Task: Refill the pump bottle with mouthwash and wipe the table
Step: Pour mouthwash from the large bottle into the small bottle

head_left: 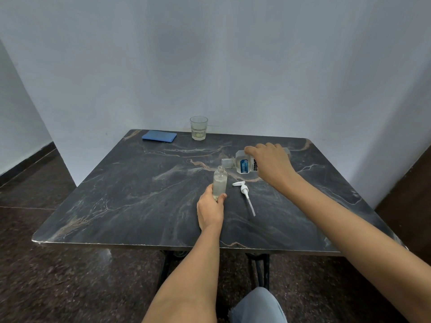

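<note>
A small clear pump bottle (220,181) stands upright on the dark marble table (130,197), its neck uncovered and pale liquid inside. My left hand (210,209) grips its lower part. My right hand (271,163) holds a clear mouthwash bottle (243,163) with a blue label, tipped on its side so its mouth sits just above the small bottle's neck. The white pump head (246,194) with its long tube lies flat on the table just right of the small bottle. A folded blue cloth (159,136) rests at the far left edge.
A glass tumbler (198,128) with a little pale liquid stands at the table's far edge, beside the cloth. Pale walls close in behind and to the right of the table. My knee (258,306) shows below the near edge.
</note>
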`<action>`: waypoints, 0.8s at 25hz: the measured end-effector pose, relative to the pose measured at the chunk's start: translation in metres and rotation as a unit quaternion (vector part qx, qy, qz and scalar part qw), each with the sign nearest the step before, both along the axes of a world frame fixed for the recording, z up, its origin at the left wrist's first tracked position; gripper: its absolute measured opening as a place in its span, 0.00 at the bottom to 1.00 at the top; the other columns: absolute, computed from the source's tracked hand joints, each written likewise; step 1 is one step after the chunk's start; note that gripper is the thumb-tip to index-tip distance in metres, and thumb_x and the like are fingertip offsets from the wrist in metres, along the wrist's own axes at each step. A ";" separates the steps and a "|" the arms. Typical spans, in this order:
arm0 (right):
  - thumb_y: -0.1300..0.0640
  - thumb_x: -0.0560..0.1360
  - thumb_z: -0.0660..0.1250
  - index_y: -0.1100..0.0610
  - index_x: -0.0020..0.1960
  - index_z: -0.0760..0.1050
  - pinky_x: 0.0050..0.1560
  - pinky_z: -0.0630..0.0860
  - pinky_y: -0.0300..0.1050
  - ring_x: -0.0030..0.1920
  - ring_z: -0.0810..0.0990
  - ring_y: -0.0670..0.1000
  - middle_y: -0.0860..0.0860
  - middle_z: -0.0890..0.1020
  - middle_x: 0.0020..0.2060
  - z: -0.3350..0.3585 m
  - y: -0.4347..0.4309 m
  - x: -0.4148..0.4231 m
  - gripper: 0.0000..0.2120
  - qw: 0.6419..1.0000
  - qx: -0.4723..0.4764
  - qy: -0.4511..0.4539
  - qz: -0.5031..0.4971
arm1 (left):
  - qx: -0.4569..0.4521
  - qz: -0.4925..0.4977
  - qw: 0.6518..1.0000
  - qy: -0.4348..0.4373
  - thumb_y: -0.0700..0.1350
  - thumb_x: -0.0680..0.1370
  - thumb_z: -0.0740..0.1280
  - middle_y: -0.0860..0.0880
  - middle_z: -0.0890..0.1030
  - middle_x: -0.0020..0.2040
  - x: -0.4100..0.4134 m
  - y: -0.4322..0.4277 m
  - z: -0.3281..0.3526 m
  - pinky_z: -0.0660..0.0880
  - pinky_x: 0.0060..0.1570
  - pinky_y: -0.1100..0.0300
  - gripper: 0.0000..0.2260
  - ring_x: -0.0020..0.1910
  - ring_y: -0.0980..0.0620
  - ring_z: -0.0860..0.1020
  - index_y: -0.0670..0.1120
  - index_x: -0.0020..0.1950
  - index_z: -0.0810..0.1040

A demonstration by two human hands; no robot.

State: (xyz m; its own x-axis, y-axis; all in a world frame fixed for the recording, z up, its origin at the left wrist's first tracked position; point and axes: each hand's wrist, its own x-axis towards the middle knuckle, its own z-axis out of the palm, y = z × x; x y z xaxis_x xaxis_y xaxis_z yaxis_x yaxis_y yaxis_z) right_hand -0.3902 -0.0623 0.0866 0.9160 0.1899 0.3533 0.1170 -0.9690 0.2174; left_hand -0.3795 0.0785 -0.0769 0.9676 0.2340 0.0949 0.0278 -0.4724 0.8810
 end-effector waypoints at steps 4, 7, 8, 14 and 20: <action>0.69 0.75 0.59 0.52 0.67 0.69 0.55 0.69 0.50 0.55 0.76 0.58 0.54 0.80 0.53 0.000 0.000 -0.001 0.23 1.000 0.001 0.003 -0.002 | 0.001 0.000 1.000 0.002 0.50 0.77 0.68 0.47 0.82 0.55 0.000 0.000 0.000 0.75 0.58 0.47 0.17 0.55 0.46 0.78 0.51 0.66 0.74; 0.69 0.75 0.59 0.52 0.67 0.69 0.55 0.69 0.50 0.54 0.76 0.58 0.54 0.80 0.53 0.001 0.000 -0.001 0.23 1.000 0.000 0.001 -0.001 | 0.000 0.001 1.000 0.003 0.50 0.77 0.68 0.47 0.81 0.56 -0.001 0.000 0.000 0.75 0.58 0.47 0.17 0.56 0.46 0.78 0.51 0.66 0.73; 0.69 0.75 0.59 0.52 0.67 0.69 0.55 0.69 0.50 0.55 0.76 0.58 0.54 0.80 0.53 0.000 0.001 -0.001 0.23 1.000 0.002 0.003 -0.001 | 0.001 0.001 1.000 0.002 0.50 0.77 0.68 0.47 0.81 0.56 -0.001 0.000 0.000 0.75 0.58 0.47 0.17 0.56 0.46 0.78 0.51 0.66 0.73; 0.70 0.74 0.59 0.53 0.66 0.69 0.54 0.68 0.50 0.53 0.76 0.58 0.54 0.80 0.52 0.000 0.001 -0.002 0.23 1.000 0.001 0.002 0.001 | 0.004 0.001 1.000 -0.001 0.50 0.77 0.68 0.48 0.82 0.55 -0.001 0.000 0.001 0.75 0.57 0.47 0.17 0.54 0.46 0.78 0.51 0.65 0.74; 0.70 0.74 0.58 0.53 0.65 0.70 0.55 0.68 0.50 0.54 0.76 0.58 0.54 0.80 0.52 0.001 0.001 -0.003 0.22 1.000 0.003 -0.004 0.003 | -0.003 0.000 1.000 -0.002 0.50 0.77 0.68 0.48 0.82 0.54 -0.002 0.000 0.002 0.75 0.56 0.47 0.16 0.54 0.46 0.78 0.51 0.64 0.74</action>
